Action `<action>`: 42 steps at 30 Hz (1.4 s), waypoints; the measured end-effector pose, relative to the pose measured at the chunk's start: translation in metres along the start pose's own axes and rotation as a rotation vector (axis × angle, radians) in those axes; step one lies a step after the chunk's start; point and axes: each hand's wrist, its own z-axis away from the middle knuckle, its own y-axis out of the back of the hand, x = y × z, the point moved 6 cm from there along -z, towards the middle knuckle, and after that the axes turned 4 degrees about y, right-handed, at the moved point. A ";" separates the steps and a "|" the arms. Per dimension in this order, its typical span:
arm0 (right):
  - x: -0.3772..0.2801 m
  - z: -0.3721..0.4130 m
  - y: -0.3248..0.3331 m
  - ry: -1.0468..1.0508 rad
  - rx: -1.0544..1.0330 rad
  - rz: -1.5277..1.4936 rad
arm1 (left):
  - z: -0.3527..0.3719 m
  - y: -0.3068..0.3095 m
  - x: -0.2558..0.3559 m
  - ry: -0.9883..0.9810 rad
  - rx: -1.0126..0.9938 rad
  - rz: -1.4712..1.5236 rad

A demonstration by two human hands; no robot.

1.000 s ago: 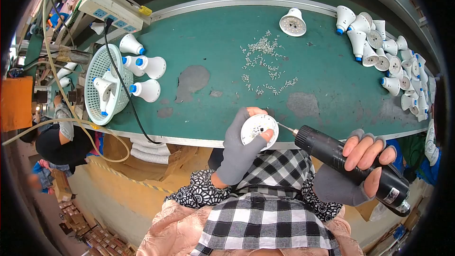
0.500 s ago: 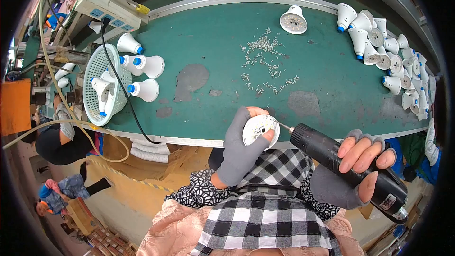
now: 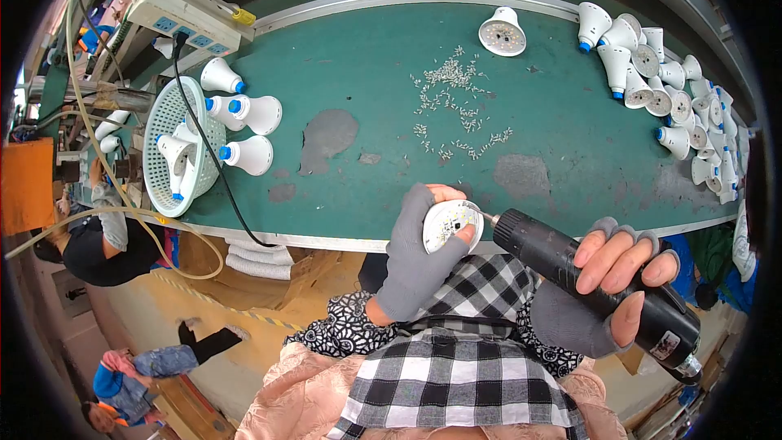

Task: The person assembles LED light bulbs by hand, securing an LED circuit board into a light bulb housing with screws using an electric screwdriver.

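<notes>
My left hand (image 3: 419, 240), in a grey fingerless glove, is closed around a white LED bulb (image 3: 446, 222) with its round LED board facing up. The thumb presses on the board's edge; the rest of the bulb is hidden by the hand. My right hand (image 3: 615, 277), gloved alike, grips a black electric screwdriver (image 3: 562, 257). Its thin bit (image 3: 487, 216) points left and reaches the right rim of the board; whether it sits in a screw is too small to tell. Beyond the hands, a scatter of small screws (image 3: 452, 75) lies on the green table (image 3: 391, 41).
One bulb (image 3: 503, 33) stands alone at the back. Several bulbs crowd the right end (image 3: 674, 73). On the left are a pale basket (image 3: 154, 179) with bulbs, more bulbs (image 3: 248, 155) beside it, a power strip (image 3: 183, 20) and a black cable (image 3: 213, 155). Co-workers (image 3: 134, 379) are behind.
The bulb in my left hand has tilted and shifted slightly right. The screwdriver has moved a little left and stays at the board's rim. A person at lower left has moved.
</notes>
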 end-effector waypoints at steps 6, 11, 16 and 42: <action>-0.001 0.000 -0.001 -0.026 -0.024 -0.004 | 0.001 -0.002 0.002 -0.036 0.009 -0.038; 0.001 0.001 -0.003 -0.025 -0.001 -0.011 | 0.000 -0.001 0.002 -0.045 0.019 -0.068; 0.001 -0.001 -0.003 -0.062 -0.036 0.009 | 0.000 0.000 0.003 -0.125 0.060 -0.128; 0.023 -0.058 0.079 -0.268 0.169 -0.322 | -0.017 0.003 -0.008 0.093 -0.143 0.544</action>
